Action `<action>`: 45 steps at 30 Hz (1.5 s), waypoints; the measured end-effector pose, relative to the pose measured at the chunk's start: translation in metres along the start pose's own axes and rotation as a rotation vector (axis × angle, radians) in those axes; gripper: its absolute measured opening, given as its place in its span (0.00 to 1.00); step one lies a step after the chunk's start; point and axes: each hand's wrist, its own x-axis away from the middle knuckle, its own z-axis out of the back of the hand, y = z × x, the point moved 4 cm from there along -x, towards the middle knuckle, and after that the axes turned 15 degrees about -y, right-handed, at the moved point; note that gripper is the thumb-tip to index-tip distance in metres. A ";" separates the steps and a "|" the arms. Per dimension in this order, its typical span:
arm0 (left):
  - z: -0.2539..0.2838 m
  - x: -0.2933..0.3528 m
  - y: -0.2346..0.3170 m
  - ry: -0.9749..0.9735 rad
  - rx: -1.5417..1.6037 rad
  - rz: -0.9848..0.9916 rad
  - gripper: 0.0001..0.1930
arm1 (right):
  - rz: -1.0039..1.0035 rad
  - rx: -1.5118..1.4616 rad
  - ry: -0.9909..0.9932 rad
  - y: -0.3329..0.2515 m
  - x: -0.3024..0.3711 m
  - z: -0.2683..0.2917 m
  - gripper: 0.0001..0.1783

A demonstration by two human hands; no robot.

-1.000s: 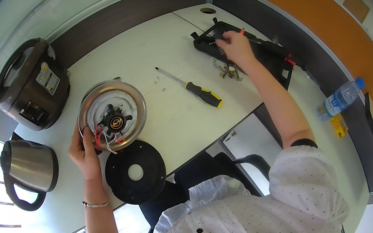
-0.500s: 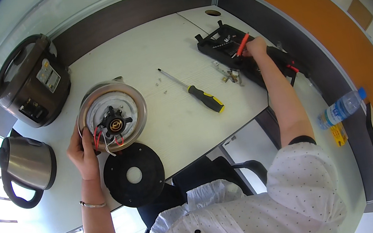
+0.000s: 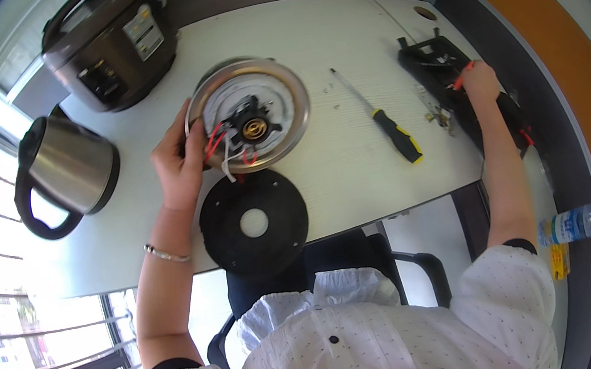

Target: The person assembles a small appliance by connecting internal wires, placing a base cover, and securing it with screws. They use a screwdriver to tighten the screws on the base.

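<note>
My left hand [image 3: 180, 157] grips the rim of an upturned round steel kettle body [image 3: 293, 99], fingers wrapped around its left side. A black connector [image 3: 252, 123] sits in the middle of its underside, with red and white wires [image 3: 220, 147] hanging loose. Just in front lies a black round cover [image 3: 224, 232] with a hole in the middle. My right hand [image 3: 481, 81] is closed on a red-handled tool [image 3: 462, 77] over the black tool case [image 3: 420, 62]. The tool's kind cannot be made out.
A yellow-and-black screwdriver [image 3: 399, 137] lies mid-table, with small bits near its tip. Small metal parts [image 3: 441, 117] rest beside the case. A steel kettle [image 3: 73, 163] and a brown cooker [image 3: 113, 51] stand at left; a water bottle [image 3: 576, 223] lies at right.
The view has swung, shifting the whole scene rightward. My right hand stays at the tool case, and the red handle shows less and at a different angle. My left hand still holds the kettle body.
</note>
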 end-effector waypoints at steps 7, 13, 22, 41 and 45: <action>0.001 -0.002 -0.008 0.022 -0.038 -0.018 0.19 | 0.752 -0.518 0.170 -0.109 0.123 0.049 0.10; 0.001 -0.003 -0.007 0.028 -0.085 -0.066 0.19 | 1.478 -0.438 0.083 -0.165 0.271 0.065 0.20; 0.002 -0.006 -0.008 0.032 -0.149 -0.024 0.19 | 1.823 -0.443 -0.153 -0.191 0.339 0.025 0.19; 0.012 -0.018 -0.022 -0.002 -0.221 -0.030 0.20 | 1.651 -0.677 -0.278 -0.174 0.284 0.016 0.21; 0.013 -0.017 -0.020 -0.041 -0.205 0.040 0.20 | 1.646 -0.725 -0.299 -0.174 0.281 0.015 0.21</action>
